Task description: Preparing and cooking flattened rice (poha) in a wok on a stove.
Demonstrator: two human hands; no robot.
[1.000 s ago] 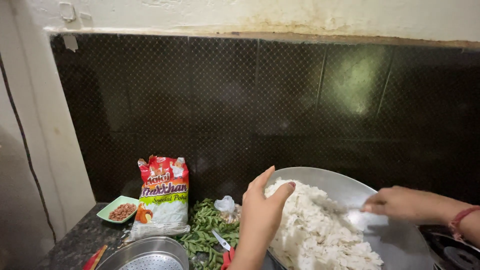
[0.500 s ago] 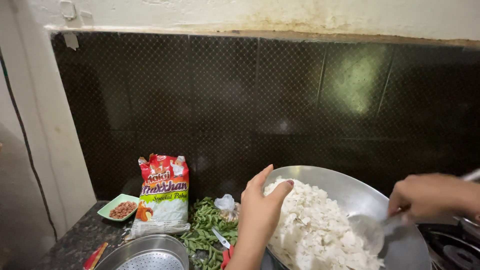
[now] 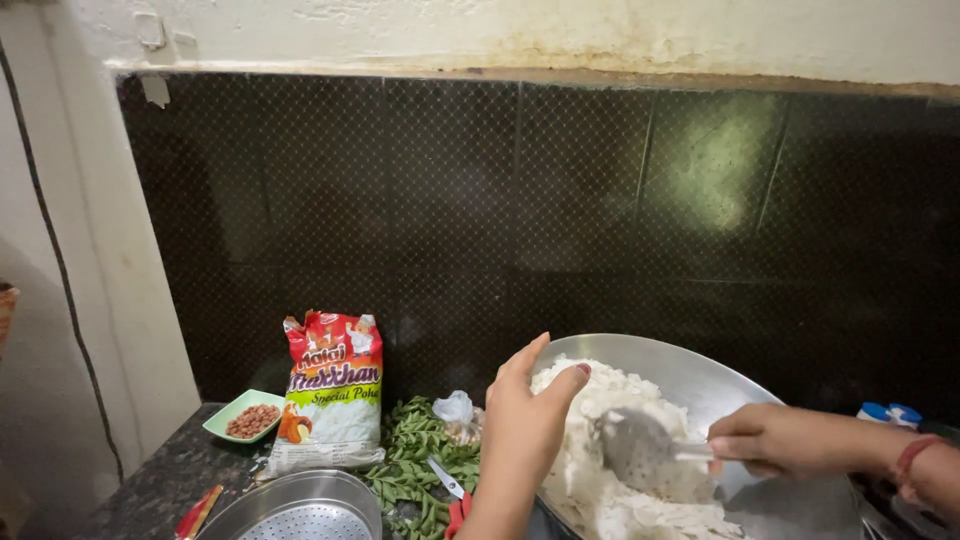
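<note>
Left hand (image 3: 525, 425) rests on the near-left rim of a large steel pan (image 3: 700, 375), thumb and fingers spread and bent over the edge, clamped on nothing else. Right hand (image 3: 785, 440) comes in from the right edge of the view; its fingers are wrapped tight round the handle of a metal spatula (image 3: 640, 450), whose blade lies in the heap of white flattened rice (image 3: 610, 470) filling the pan. The pan sits tilted at the right part of the dark stone worktop (image 3: 160, 490), against the black tiled wall.

At the worktop's left end: a small green dish of peanuts (image 3: 245, 415) near the back, a printed packet (image 3: 330, 390) standing upright just beside it, a pile of green leaves (image 3: 415, 465) between packet and pan. Red-handled scissors (image 3: 455, 495) lie on the leaves. A perforated steel strainer (image 3: 300, 510) sits at the front edge.
</note>
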